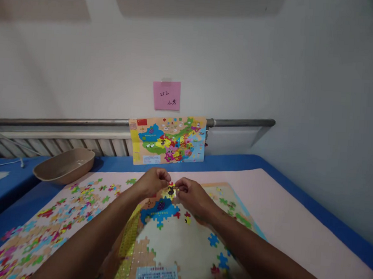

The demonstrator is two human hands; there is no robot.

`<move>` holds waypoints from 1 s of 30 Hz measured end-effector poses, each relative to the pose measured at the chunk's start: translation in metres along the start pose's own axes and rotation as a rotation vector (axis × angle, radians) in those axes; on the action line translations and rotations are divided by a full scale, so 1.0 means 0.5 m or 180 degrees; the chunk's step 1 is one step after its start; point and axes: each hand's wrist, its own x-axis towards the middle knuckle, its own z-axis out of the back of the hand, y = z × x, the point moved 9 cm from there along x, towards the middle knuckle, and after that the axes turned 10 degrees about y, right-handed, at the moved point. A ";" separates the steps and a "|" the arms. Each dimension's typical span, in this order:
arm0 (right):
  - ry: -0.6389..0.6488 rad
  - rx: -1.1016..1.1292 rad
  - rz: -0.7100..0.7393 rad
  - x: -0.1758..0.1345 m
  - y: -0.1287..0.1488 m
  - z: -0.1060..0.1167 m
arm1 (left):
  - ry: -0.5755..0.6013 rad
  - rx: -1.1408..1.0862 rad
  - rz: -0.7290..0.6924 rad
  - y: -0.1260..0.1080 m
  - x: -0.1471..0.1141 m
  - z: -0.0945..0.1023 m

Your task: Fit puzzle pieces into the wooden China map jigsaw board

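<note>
Fingers (164, 177) of our left hand (152, 181) and our right hand (192, 194) pinch one small yellow puzzle piece with a black spot (171, 191) between them. We hold it just above the half-filled map puzzle board (180, 236), toward the table's (295, 213) far edge.

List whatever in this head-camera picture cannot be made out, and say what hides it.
- Small yellow-and-red puzzle piece, head view: mostly covered by the fingers of the left hand and right hand; its shape is unclear.
- Pink paper note: handwriting too small to read.
- Flat puzzle board: near edge cut off by the frame, partly under both forearms.
- Light blue label: print blurred.
</note>
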 end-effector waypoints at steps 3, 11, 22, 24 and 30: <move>0.0051 0.0077 -0.0122 -0.059 -0.007 -0.011 | 0.0203 -0.0096 0.0083 -0.004 -0.037 -0.048; 0.0127 0.0076 -0.0345 -0.184 -0.022 -0.040 | 0.0407 -0.0207 0.0236 0.018 -0.113 -0.147; 0.0092 -0.0794 -0.0643 -0.230 -0.021 -0.048 | 0.0449 0.0524 0.0351 0.012 -0.149 -0.185; 0.0136 -0.1099 -0.0678 -0.233 -0.018 -0.048 | 0.0442 0.0727 0.0356 0.009 -0.152 -0.186; 0.0223 -0.1995 -0.0650 -0.244 0.014 -0.041 | 0.0443 0.1306 0.0311 0.005 -0.153 -0.190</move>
